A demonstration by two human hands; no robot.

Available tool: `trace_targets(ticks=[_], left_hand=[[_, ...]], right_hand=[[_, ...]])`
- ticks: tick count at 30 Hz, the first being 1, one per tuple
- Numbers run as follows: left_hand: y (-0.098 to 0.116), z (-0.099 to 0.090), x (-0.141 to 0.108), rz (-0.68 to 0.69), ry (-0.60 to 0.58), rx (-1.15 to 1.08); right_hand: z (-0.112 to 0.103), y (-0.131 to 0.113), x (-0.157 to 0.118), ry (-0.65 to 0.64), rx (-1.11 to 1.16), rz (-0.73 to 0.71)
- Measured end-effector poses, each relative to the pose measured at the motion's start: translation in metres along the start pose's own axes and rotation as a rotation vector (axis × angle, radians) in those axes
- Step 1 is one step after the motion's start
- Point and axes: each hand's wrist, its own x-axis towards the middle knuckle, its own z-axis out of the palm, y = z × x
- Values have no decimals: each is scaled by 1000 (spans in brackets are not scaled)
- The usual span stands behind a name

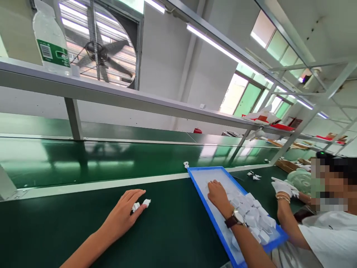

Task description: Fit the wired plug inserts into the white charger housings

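Observation:
My left hand [126, 210] rests over the dark green table with its thumb and fingers apart. Beside its thumb and under the fingers lie small crumpled white pieces [146, 203]; whether it grips one is unclear. My right hand [218, 195], with a watch on the wrist, reaches into a blue-rimmed tray [205, 201]. Its fingers are curled at the upper part of the tray, and what they hold, if anything, is hidden. Many white block-like pieces [252, 216] are heaped in the tray, to the right of that wrist.
A co-worker with white gloves [284, 187] sits at the right. Small white pieces [253, 175] lie beyond the tray, another [186, 164] at its far left corner. A green conveyor belt [156, 158] runs behind, under a shelf [167, 108] bearing a bottle [51, 41].

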Motion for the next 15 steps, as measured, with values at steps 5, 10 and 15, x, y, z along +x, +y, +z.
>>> trace_targets(ticks=[5,10,15], left_hand=[[24,3,-18,-6,-47,-101],[4,-10,-33,-100,8,-147],[-32,-24,-51,-279,91,-58]], right_hand=[[-19,-114,-11,42,371,-526],[-26,-187,0,3,618,-761],[7,-157,79,19,550,-398]])
